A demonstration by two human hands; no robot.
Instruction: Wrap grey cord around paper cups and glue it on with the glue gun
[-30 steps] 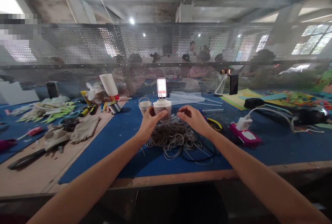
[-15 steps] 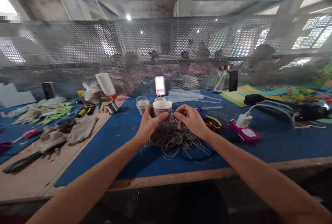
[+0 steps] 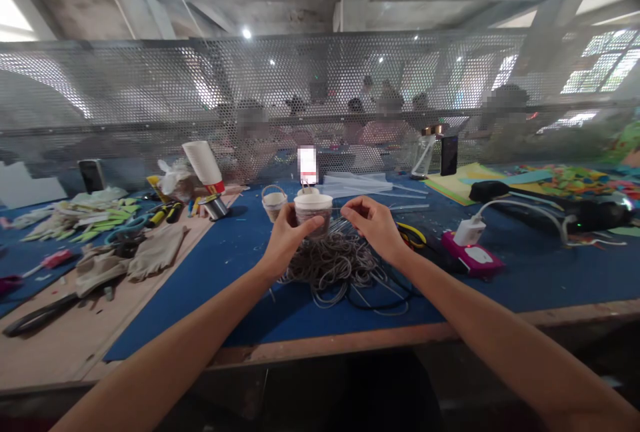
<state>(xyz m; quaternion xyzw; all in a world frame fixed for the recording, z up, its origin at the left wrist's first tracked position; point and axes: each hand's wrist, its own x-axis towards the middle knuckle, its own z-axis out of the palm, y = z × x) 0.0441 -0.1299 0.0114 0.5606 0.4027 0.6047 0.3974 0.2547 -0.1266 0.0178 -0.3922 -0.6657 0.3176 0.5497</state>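
My left hand (image 3: 293,229) grips a white paper cup (image 3: 313,204) upright, its lower wall wound with grey cord. Just right of the cup, my right hand (image 3: 367,220) pinches a strand of grey cord (image 3: 337,209) that stretches to the cup's side. Below both hands lies a tangled heap of the same cord (image 3: 340,262) on the blue table mat. Behind my left hand stands a small cup with an arched handle (image 3: 275,205). Another cup (image 3: 307,190) shows partly behind the held one.
A stack of paper cups (image 3: 203,162) leans at left, near gloves (image 3: 157,253) and scissors (image 3: 127,231). Yellow-handled pliers (image 3: 413,235) and a magenta power socket (image 3: 473,255) lie at right. A lit phone (image 3: 307,165) stands before the perforated metal screen (image 3: 280,72).
My right hand has moved slightly right and up, away from the cup, drawing the cord strand straight. My left hand and the cup have stayed nearly still.
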